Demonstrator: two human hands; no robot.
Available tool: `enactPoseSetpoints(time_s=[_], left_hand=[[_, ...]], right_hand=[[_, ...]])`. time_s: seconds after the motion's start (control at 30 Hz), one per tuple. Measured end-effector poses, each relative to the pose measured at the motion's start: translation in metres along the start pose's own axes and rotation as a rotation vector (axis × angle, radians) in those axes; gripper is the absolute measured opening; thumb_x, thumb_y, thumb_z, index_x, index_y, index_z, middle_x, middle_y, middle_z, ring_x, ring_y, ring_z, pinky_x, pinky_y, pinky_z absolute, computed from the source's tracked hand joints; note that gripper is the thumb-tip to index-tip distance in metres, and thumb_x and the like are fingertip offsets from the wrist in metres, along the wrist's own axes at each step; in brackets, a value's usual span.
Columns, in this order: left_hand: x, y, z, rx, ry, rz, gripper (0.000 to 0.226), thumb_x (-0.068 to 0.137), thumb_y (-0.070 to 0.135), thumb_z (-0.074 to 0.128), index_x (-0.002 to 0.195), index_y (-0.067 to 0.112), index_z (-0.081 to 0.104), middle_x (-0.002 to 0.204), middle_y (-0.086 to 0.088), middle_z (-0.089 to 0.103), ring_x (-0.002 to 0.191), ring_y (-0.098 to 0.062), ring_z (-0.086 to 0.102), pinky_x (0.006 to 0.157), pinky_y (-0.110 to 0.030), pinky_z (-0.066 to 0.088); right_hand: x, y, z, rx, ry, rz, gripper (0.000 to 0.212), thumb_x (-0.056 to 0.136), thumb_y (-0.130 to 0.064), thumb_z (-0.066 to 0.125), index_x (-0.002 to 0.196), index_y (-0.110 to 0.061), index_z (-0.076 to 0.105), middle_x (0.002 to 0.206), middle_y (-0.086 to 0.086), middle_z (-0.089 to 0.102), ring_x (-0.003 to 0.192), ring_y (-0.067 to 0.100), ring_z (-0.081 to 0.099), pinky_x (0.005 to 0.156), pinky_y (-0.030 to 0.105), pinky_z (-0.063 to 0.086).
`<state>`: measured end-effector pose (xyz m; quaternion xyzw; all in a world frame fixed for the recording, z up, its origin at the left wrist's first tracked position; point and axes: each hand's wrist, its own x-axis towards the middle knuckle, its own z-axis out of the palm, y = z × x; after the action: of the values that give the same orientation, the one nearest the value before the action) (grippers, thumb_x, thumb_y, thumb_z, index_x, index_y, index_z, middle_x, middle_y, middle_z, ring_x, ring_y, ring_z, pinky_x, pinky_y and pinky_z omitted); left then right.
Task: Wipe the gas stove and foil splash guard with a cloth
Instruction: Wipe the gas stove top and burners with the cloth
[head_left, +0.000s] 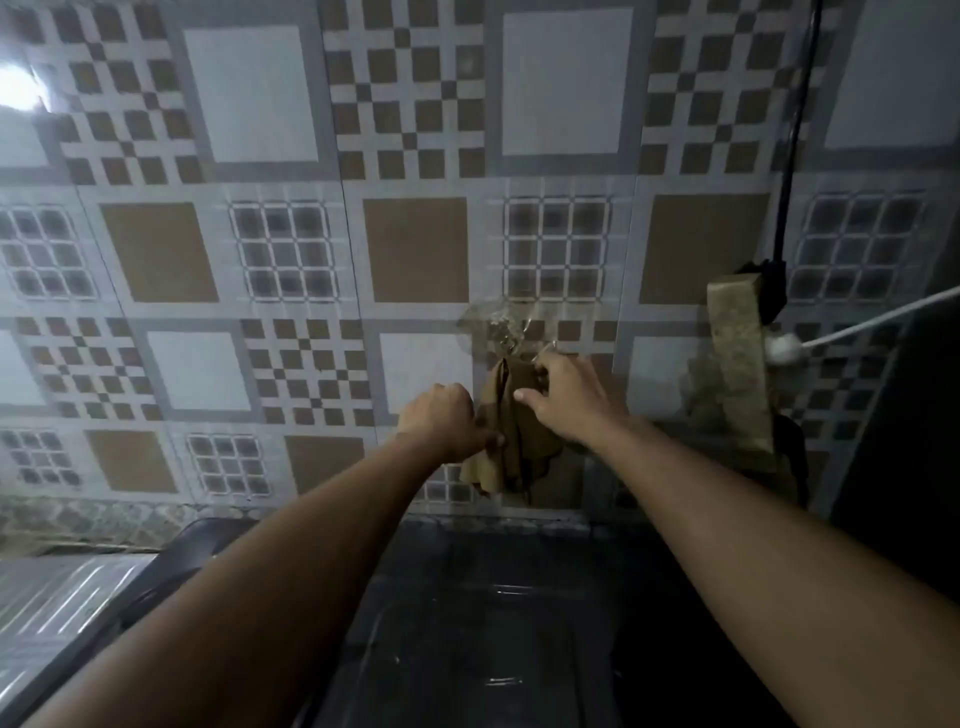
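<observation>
Both hands are up at the tiled wall (415, 249), on a brown cloth (511, 441) that hangs there from what looks like a clear stick-on hook (493, 327) just above them. The left hand (441, 421) is closed in a loose fist on the cloth's left edge; the right hand (563, 395) pinches the top of the cloth near the hook, thumb spread, other fingers curled over the fold.

The cloth looks thin, limp and light — it drapes in soft pleats and will bunch wherever it is gripped. Taking it at the top, right under the hook, seems the sound place, since a pull lower down would only stretch it and might tug the hook off the tile.

Room is fair. Left of the hands the wall is bare. To the right, near the right forearm, hangs a rough sponge-like block (737, 358) with a black cable (795, 135) and a white plug (784, 347) beside it — best kept clear of. Below the hands lies a dark, glossy surface (493, 623), probably the stove, though I cannot tell for sure.
</observation>
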<state>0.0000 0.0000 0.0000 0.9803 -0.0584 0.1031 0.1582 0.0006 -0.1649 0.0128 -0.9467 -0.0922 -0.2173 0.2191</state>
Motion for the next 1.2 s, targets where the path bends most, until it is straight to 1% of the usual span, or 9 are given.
enactPoseSetpoints(time_s=[0.2,0.47,0.53,0.63,0.73,0.87,1.0,1.1,1.2], left_hand=[[0.005,-0.011,0.004,-0.090,-0.006,-0.043,0.015,0.090,0.023,0.061,0.079,0.015,0.068,0.073,-0.001,0.065,0.066,-0.015,0.064,0.053,-0.023,0.048],[-0.003,-0.026,-0.070,-0.395,0.191,-0.043,0.021,0.101,0.027,0.041,0.097,0.015,0.058,0.089,-0.007,0.060,0.079,-0.020,0.059,0.072,-0.036,0.053],[-0.010,-0.023,-0.091,-0.460,0.244,-0.014,0.021,0.102,0.029,0.040,0.090,0.018,0.054,0.081,-0.002,0.054,0.071,-0.014,0.053,0.060,-0.026,0.043],[-0.024,-0.018,-0.119,-0.491,0.298,0.022,0.021,0.101,0.031,0.043,0.089,0.019,0.055,0.080,-0.001,0.053,0.072,-0.013,0.053,0.059,-0.025,0.038],[-0.047,-0.012,-0.137,-0.470,0.346,0.048,0.018,0.099,0.032,0.047,0.095,0.018,0.058,0.084,0.000,0.056,0.077,-0.012,0.056,0.061,-0.023,0.039],[-0.081,-0.013,-0.159,-0.416,0.381,0.079,0.013,0.096,0.030,0.053,0.095,0.018,0.059,0.085,0.004,0.056,0.077,-0.007,0.055,0.062,-0.021,0.039],[-0.121,-0.019,-0.176,-0.384,0.413,0.105,0.013,0.089,0.031,0.064,0.084,0.020,0.060,0.081,0.005,0.058,0.076,-0.008,0.056,0.062,-0.023,0.041],[-0.146,-0.027,-0.183,-0.370,0.436,0.109,0.021,0.083,0.031,0.072,0.072,0.023,0.056,0.075,0.006,0.056,0.077,-0.014,0.057,0.062,-0.025,0.042],[-0.170,-0.037,-0.185,-0.377,0.424,0.056,0.028,0.079,0.041,0.075,0.086,0.018,0.060,0.085,0.002,0.061,0.084,-0.020,0.061,0.071,-0.036,0.052]], right_hand=[[0.003,-0.004,0.007,0.008,0.129,0.050,0.014,0.089,-0.027,0.064,0.101,-0.019,0.064,0.093,0.003,0.065,0.085,0.021,0.059,0.070,0.032,0.047],[-0.001,-0.026,-0.044,0.200,0.040,0.079,0.014,0.088,-0.014,0.058,0.086,-0.012,0.071,0.084,0.003,0.065,0.080,0.019,0.057,0.070,0.032,0.046],[-0.007,-0.038,-0.059,0.381,0.008,0.134,0.019,0.083,-0.009,0.055,0.067,-0.002,0.063,0.070,0.007,0.056,0.069,0.020,0.051,0.064,0.034,0.039],[-0.022,-0.057,-0.075,0.615,0.044,0.181,0.029,0.078,-0.005,0.048,0.052,-0.015,0.039,0.060,0.006,0.039,0.062,0.020,0.037,0.062,0.035,0.029],[-0.046,-0.077,-0.090,0.819,-0.117,0.165,0.017,0.075,-0.026,0.054,0.068,-0.010,0.055,0.076,0.013,0.051,0.073,0.026,0.049,0.070,0.037,0.039],[-0.077,-0.096,-0.109,0.599,-0.324,-0.011,0.025,0.073,-0.039,0.075,0.094,-0.028,0.071,0.109,0.004,0.065,0.096,0.023,0.064,0.086,0.042,0.053],[-0.118,-0.124,-0.130,0.564,-0.415,0.007,0.024,0.082,-0.035,0.073,0.100,-0.019,0.073,0.098,0.004,0.072,0.092,0.021,0.068,0.085,0.036,0.055],[-0.144,-0.146,-0.139,0.826,-0.459,0.119,0.033,0.086,-0.035,0.068,0.109,-0.011,0.068,0.099,0.008,0.073,0.087,0.021,0.070,0.076,0.031,0.057],[-0.162,-0.165,-0.143,1.041,-0.428,0.242,0.033,0.091,-0.035,0.062,0.101,-0.004,0.067,0.089,0.014,0.072,0.077,0.025,0.069,0.078,0.037,0.058]])
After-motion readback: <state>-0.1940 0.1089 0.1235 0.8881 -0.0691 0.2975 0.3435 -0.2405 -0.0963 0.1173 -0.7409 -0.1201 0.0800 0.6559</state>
